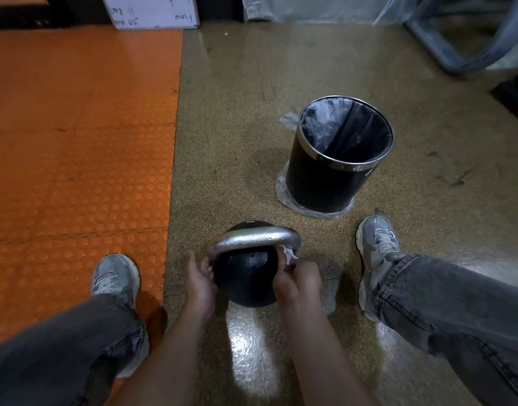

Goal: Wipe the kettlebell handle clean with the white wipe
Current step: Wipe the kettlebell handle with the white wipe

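Observation:
A black kettlebell (243,276) with a silver handle (251,237) stands on the speckled floor between my feet. My right hand (297,281) pinches a crumpled white wipe (288,254) and holds it against the right end of the handle. My left hand (200,281) grips the left end of the handle where it meets the ball, fingers curled against it.
A black bin (319,183) with a chrome rim and a dark liner stands open just beyond the kettlebell to the right. Orange studded matting (76,142) covers the floor on the left. My shoes (377,247) flank the kettlebell. A grey metal frame (445,45) is at the far right.

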{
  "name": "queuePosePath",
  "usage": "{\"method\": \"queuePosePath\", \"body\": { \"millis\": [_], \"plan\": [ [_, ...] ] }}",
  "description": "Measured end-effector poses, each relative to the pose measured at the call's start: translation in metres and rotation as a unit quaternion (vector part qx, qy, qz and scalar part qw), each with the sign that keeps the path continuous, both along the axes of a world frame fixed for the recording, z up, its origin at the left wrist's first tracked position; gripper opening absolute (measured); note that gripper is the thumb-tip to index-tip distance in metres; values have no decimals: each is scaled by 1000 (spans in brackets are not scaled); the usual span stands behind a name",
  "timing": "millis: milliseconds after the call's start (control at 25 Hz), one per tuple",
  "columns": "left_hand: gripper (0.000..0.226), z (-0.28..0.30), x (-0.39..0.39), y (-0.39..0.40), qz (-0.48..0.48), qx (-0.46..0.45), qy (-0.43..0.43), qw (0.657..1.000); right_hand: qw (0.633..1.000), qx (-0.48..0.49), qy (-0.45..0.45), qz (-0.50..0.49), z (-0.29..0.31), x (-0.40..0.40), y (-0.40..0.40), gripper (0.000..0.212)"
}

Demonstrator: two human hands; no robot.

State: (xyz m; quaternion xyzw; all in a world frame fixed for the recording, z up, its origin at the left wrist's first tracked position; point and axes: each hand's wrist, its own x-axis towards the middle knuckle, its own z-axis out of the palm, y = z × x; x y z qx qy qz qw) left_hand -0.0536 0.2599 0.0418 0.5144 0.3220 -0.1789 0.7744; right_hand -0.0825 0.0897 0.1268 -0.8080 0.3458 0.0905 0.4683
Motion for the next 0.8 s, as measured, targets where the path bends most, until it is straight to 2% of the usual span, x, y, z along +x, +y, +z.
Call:
{"method": "queuePosePath", "body": {
  "millis": [200, 360, 480, 640, 720, 800],
  "plan": [
    [78, 2, -1, 3, -5, -10, -1, 1000, 998, -16, 54, 9, -8, 10, 1, 42],
    [74, 6, -2, 0, -13, -7, -5, 1000, 994, -71, 84, -20, -12, 6, 0, 54],
    [73, 10, -1, -1, -13, -12, -2, 1000, 998, -13, 66, -8, -10, 17, 0, 46],
    [75, 9, -2, -1, -14, -12, -10, 1000, 996, -48, 45, -53, -11, 8, -3, 48],
    [74, 12, -2, -2, -12, -18, -12, 1000, 998, -12, 37, -58, -12, 10, -4, 41],
    [75, 15, -2, -2, -16, -22, -13, 1000, 994, 62, 19, -86, -12, 17, -2, 36]
  ]
}}
